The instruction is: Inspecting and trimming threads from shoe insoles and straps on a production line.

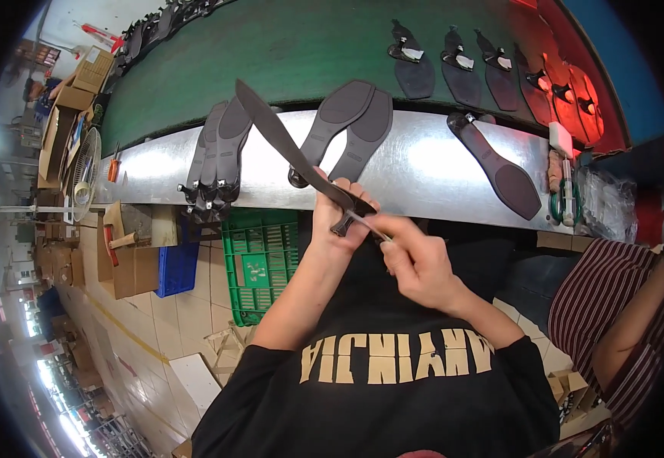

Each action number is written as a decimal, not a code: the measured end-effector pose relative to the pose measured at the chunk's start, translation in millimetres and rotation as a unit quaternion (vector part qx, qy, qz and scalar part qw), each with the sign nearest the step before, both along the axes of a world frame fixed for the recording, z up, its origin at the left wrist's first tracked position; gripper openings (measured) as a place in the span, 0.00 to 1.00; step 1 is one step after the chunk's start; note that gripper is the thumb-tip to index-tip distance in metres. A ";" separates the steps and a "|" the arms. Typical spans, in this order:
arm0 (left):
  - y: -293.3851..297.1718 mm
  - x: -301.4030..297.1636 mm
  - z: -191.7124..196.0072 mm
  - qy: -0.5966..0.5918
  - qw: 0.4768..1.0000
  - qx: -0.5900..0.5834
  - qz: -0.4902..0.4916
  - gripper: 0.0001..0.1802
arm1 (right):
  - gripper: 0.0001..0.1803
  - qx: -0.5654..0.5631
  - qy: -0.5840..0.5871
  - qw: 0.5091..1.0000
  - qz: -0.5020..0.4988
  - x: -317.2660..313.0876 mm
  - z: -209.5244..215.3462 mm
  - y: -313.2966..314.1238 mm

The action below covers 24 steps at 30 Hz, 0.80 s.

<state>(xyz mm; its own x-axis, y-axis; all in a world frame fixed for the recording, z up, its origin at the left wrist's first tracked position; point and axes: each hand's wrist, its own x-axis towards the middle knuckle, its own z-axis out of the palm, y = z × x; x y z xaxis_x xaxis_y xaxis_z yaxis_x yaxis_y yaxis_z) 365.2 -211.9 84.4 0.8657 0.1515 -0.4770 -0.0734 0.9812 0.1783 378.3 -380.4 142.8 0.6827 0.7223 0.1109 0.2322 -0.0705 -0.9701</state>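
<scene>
My left hand (338, 210) is closed around the heel end of a dark brown shoe sole (286, 149), whose toe points up and to the left. A small black heel (341, 227) juts from it near my palm. My right hand (420, 259) pinches a thin pale stick-like tool (368, 224), and its tip meets the sole beside the heel. What kind of tool it is I cannot make out. Behind the held sole, more dark soles (349, 107) lie on the metal bench. A stack of heeled soles (229, 141) lies to the left, and a single sole (500, 172) to the right.
Beyond the metal bench (149, 172) runs a green belt (271, 46) carrying several soles (416, 76), some under red light. Green-handled scissors (568, 202) and clear plastic bags (610, 202) are at the right end. A green crate (259, 267) stands below left. A co-worker's striped clothing (607, 298) is close right.
</scene>
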 end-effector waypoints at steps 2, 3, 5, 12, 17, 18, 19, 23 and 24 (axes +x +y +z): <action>2.5 -5.9 -3.6 -0.018 1.000 -0.019 -0.017 0.34 | 0.28 0.027 0.124 0.992 0.024 4.1 -5.0 6.3; -1.5 -4.3 0.0 -0.013 1.000 -0.010 -0.013 0.34 | 0.28 0.026 0.124 0.992 0.019 4.4 -4.0 6.8; -7.3 0.5 8.2 0.102 0.994 0.044 0.005 0.34 | 0.33 0.051 0.299 0.949 0.086 3.4 -1.6 9.7; -7.3 -0.1 3.8 0.037 0.997 0.068 0.013 0.34 | 0.32 0.076 0.457 0.879 0.110 6.4 -14.0 8.6; -4.7 -2.5 -6.4 -0.016 0.998 0.043 -0.032 0.32 | 0.26 0.111 0.353 0.928 0.052 4.3 -34.6 11.3; -4.6 -3.0 -8.6 -0.016 0.998 0.044 -0.032 0.32 | 0.26 0.111 0.353 0.928 0.052 4.9 -34.2 11.3; -4.7 -3.2 -12.1 -0.024 0.997 0.063 -0.037 0.32 | 0.26 0.109 0.350 0.929 0.046 6.0 -33.4 11.2; -2.2 -0.1 -19.0 0.016 0.998 0.062 -0.017 0.33 | 0.27 0.050 0.409 0.908 0.079 21.6 -33.5 2.0; -3.9 3.1 -15.4 0.015 0.998 0.064 -0.018 0.33 | 0.27 0.052 0.407 0.908 0.079 22.5 -29.0 2.7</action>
